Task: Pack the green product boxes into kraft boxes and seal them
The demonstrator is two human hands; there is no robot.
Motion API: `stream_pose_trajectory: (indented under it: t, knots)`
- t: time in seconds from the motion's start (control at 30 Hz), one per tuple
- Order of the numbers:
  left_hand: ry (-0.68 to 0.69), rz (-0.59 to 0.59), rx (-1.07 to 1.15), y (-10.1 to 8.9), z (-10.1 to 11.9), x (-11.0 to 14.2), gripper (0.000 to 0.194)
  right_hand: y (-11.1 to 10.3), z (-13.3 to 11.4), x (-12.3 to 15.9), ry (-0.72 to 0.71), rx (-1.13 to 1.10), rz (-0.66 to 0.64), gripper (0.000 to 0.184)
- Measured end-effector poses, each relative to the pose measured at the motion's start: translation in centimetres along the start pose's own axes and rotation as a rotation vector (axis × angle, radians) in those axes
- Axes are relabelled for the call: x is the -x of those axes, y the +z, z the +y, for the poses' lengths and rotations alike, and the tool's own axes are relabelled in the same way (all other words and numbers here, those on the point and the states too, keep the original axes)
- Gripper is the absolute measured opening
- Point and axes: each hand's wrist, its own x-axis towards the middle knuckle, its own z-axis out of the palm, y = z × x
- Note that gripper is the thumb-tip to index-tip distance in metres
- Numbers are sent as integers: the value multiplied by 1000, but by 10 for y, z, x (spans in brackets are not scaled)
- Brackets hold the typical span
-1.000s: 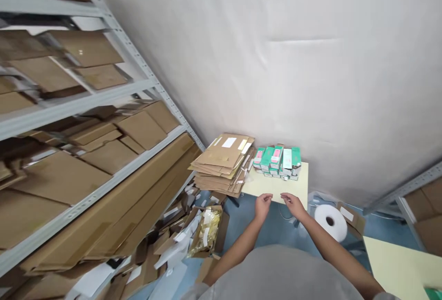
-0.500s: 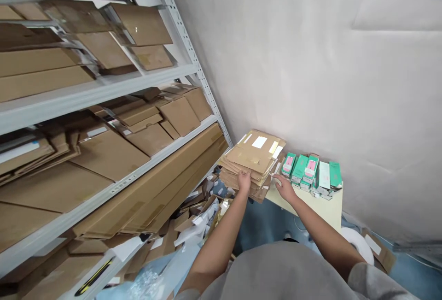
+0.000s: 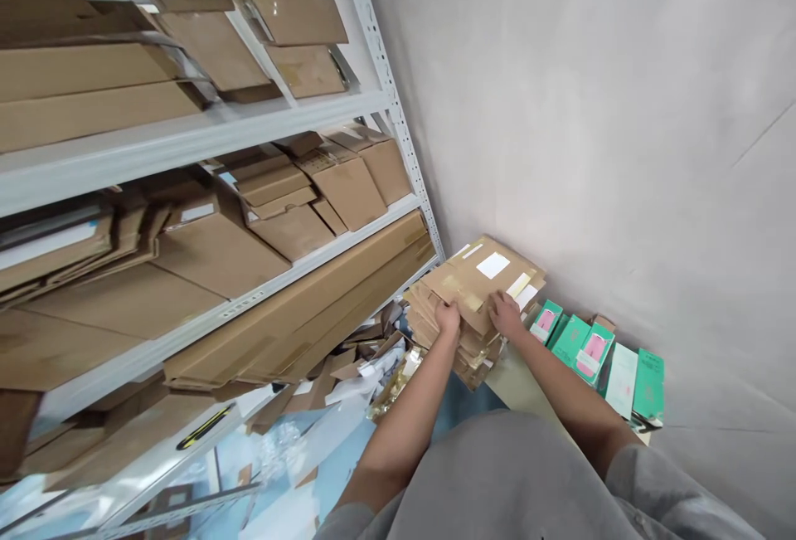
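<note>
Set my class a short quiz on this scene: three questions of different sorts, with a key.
1. True or false: the left hand and the right hand both touch the stack of flattened cardboard.
2. What stands just right of the stack on the pale yellow table? A) a roll of white foam, B) green boxes with pink labels, C) a pair of scissors
3. What colour is the label on the stack's top sheet?

Key: 1 true; 2 B; 3 white.
</note>
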Motion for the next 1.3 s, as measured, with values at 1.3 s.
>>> stream_pose_trajectory:
  t: [1.3]
  knots:
    - [350,-1030,528,-4,124,187,66,-151,-23,401,336,-358,1360,57]
